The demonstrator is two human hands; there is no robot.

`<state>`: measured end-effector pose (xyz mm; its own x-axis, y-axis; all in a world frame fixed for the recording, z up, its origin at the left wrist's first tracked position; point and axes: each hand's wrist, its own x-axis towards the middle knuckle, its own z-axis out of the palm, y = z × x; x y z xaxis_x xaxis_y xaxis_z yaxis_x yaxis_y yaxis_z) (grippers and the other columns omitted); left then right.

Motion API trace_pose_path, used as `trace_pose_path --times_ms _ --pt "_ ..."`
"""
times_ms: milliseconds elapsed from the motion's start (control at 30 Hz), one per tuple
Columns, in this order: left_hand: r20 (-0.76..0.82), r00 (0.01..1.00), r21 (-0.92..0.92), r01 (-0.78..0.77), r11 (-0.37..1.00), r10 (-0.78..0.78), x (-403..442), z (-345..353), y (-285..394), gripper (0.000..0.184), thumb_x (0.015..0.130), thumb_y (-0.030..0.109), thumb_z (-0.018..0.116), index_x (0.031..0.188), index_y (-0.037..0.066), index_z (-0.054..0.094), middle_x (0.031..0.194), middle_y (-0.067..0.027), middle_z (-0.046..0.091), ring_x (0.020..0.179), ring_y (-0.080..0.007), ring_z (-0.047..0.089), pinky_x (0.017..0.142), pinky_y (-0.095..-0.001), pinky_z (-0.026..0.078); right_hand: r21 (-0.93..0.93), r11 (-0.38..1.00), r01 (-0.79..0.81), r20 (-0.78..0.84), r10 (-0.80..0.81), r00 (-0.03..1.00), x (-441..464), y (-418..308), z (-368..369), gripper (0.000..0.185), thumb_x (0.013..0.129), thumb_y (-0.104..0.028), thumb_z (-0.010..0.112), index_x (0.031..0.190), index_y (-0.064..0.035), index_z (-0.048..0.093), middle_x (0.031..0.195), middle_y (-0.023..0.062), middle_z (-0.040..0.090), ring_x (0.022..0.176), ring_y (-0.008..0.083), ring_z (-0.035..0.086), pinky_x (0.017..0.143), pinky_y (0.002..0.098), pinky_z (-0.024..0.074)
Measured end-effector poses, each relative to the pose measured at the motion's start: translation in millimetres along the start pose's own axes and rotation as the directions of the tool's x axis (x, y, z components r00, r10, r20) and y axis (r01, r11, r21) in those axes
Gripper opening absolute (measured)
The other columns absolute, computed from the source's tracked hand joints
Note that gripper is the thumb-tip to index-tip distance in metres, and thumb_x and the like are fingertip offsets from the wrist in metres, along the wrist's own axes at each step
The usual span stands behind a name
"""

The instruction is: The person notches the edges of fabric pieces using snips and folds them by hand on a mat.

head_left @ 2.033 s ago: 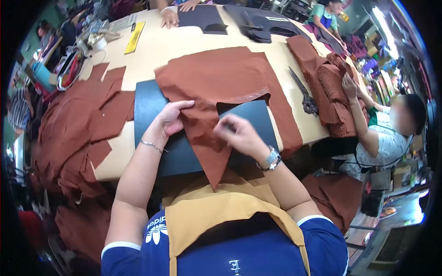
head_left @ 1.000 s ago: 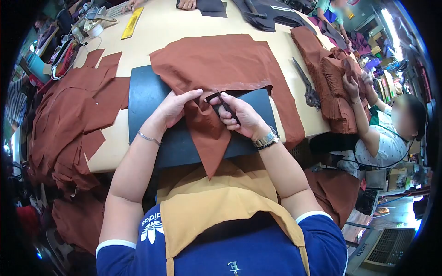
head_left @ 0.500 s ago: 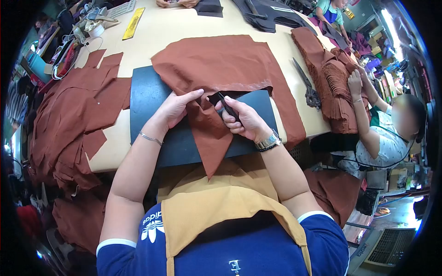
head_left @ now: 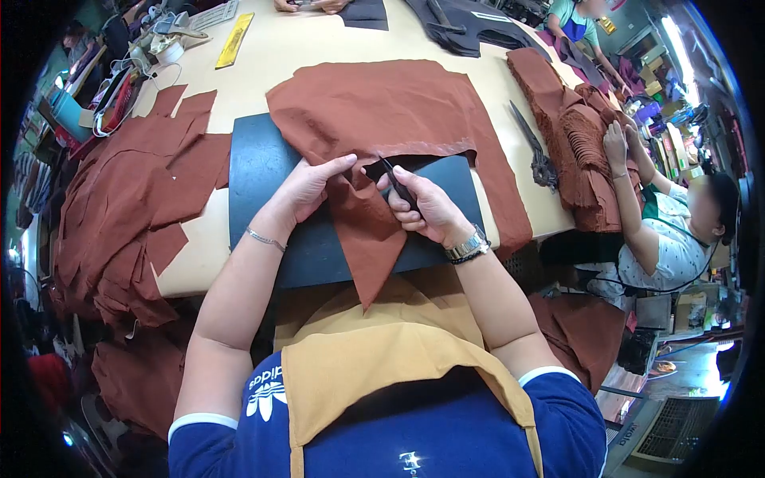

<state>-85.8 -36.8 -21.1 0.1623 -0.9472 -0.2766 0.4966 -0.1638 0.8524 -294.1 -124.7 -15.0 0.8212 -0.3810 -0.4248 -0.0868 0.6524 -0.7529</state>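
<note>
A piece of reddish-brown cloth [head_left: 382,103] lies across a dark blue board [head_left: 253,167], with one pointed corner hanging over the near edge toward my apron. My left hand [head_left: 315,187] pinches a gathered fold of this cloth between thumb and fingers. In my right hand [head_left: 430,211] are small black thread snips [head_left: 398,179], their tip pointing up and left at the cloth's edge. Pale, frayed threads run along that edge, just above the snips. Whether the blades touch the cloth I cannot make out.
Stacked brown pieces [head_left: 127,191] spread over the table's left side. Large scissors [head_left: 532,147] lie at right, beside a brown fabric pile [head_left: 590,175] that a co-worker [head_left: 665,239] handles. A yellow strip [head_left: 233,40] and dark cloth [head_left: 462,32] are at the back.
My hands and the cloth hold nearly the same pose; the view has shifted slightly. The co-worker's hands at right have moved a little on the pile.
</note>
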Motion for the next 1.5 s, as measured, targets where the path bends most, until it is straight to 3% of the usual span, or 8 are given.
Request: trace_pose_path --times_ms 867,967,1067,1133,1200,1300,1400,1500 --pt "-0.019 0.999 0.073 -0.025 0.997 0.027 -6.0 -8.9 -5.4 0.042 0.092 0.017 0.067 0.128 0.002 0.053 0.115 -0.0063 0.065 0.099 -0.0171 0.064 0.085 -0.0311 0.051 -0.276 0.947 0.165 -0.056 -0.187 0.981 -14.7 -3.1 9.8 0.028 0.104 -0.037 0.047 0.1 -0.0114 0.059 0.068 -0.0051 0.045 0.049 0.0023 0.033 0.041 0.0173 0.0264" --pt "-0.167 0.983 0.249 0.112 0.962 -0.071 -50.7 -21.1 4.4 0.048 0.091 0.016 0.068 0.132 0.0 0.049 0.119 -0.0069 0.063 0.101 -0.0182 0.064 0.085 -0.0323 0.052 -0.804 0.461 0.375 -0.018 -0.65 0.76 -10.5 -10.8 4.7 0.026 0.094 -0.034 0.064 0.099 -0.0083 0.063 0.075 0.004 0.057 0.063 0.0141 0.053 0.056 0.0271 0.0447" --pt "-0.242 0.97 0.357 0.111 0.927 -0.023 -97.9 -48.2 0.2 0.062 0.089 0.016 0.071 0.141 0.002 0.04 0.122 -0.0058 0.06 0.106 -0.016 0.059 0.088 -0.0294 0.049 -0.997 -0.051 0.051 0.072 -0.778 0.624 -1.2 -21.6 -1.0 0.033 0.087 -0.033 0.07 0.103 -0.0062 0.061 0.089 0.0121 0.065 0.077 0.0295 0.066 0.069 0.0383 0.0532" --pt "-0.288 0.802 0.473 -0.357 0.805 0.524 -114.8 -58.9 -8.9 0.059 0.088 0.009 0.069 0.141 0.002 0.042 0.131 -0.0088 0.054 0.118 -0.0176 0.052 0.1 -0.0328 0.042 -0.985 -0.163 -0.054 0.086 -0.743 0.663 22.6 -15.6 -8.3 0.031 0.087 -0.033 0.069 0.104 -0.0091 0.061 0.095 0.0116 0.066 0.081 0.0319 0.067 0.07 0.0408 0.054" --pt "-0.26 0.602 0.692 -0.43 0.581 0.755 -123.0 -84.1 8.8 0.056 0.088 0.003 0.067 0.139 0.0 0.045 0.14 -0.0125 0.047 0.129 -0.0219 0.045 0.108 -0.0348 0.035 -0.981 -0.192 -0.015 0.13 -0.713 0.689 46.2 -13.4 3.6 0.03 0.087 -0.035 0.066 0.101 -0.0101 0.058 0.098 0.0106 0.066 0.084 0.0318 0.067 0.07 0.0432 0.0543" --pt "0.142 0.401 0.978 -0.197 -0.066 0.905 -123.7 -26.7 74.0 0.047 0.086 0.001 0.067 0.131 0.0 0.054 0.13 -0.0146 0.056 0.121 -0.0258 0.053 0.105 -0.0367 0.039 -0.983 -0.061 0.172 0.166 -0.695 0.7 71.5 -15.8 18.3 0.029 0.09 -0.034 0.064 0.102 -0.0076 0.059 0.103 0.0137 0.066 0.091 0.0332 0.066 0.076 0.0431 0.0528" --pt "0.269 0.612 0.935 -0.35 -0.051 0.744 -76.3 0.7 82.5 0.027 0.086 0.008 0.066 0.113 0.004 0.065 0.109 -0.0142 0.066 0.104 -0.0295 0.063 0.094 -0.0381 0.047 -0.935 0.109 0.338 0.136 -0.769 0.624 74.8 -25.9 19.7 0.039 0.097 -0.036 0.056 0.114 -0.0018 0.062 0.103 0.0172 0.067 0.101 0.0307 0.065 0.086 0.0398 0.05" --pt "0.285 0.78 0.942 -0.335 -0.013 0.557 -14.4 14.2 45.4 0.02 0.089 0.021 0.063 0.104 0.009 0.068 0.104 -0.0114 0.067 0.098 -0.0301 0.065 0.084 -0.0406 0.052 -0.76 0.581 0.29 -0.204 -0.637 0.743 40.0 -37.6 -4.7 0.045 0.102 -0.042 0.047 0.116 -0.0022 0.062 0.094 0.007 0.065 0.068 0.014 0.057 0.062 0.0289 0.0486"
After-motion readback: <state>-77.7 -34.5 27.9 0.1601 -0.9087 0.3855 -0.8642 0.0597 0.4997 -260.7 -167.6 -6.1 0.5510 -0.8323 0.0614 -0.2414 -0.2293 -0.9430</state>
